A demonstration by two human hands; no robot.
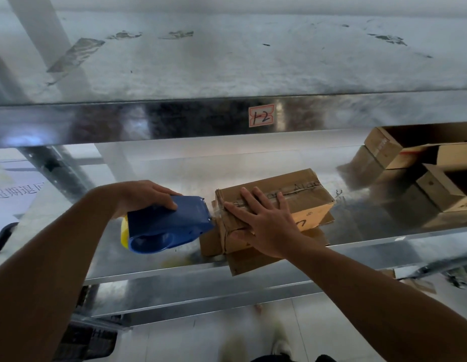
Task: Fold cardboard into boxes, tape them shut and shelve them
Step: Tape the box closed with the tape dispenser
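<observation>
Our left hand (146, 194) holds a blue tape gun (169, 226), with the fingers curled over its top. A yellow roll (124, 231) sticks out at its back end. The front of the tape gun touches the left end of the box (313, 212).

The box is brown and closed. It sits on the middle shelf (175, 176), close to the front edge. A strip of clear tape (303, 194) runs along the top seam. Our right hand (266, 220) lies flat on top of the box with the fingers straight and spread wide. The thumb rests on the near side of the box.

Under the box lies a flat card (253, 262). It pokes out over the front edge of the shelf.

More boxes (399, 155) sit far to the right on the same shelf, well apart from ours.

The top shelf (227, 61) is shiny metal. A small label (261, 115) on its front edge says 12.
</observation>
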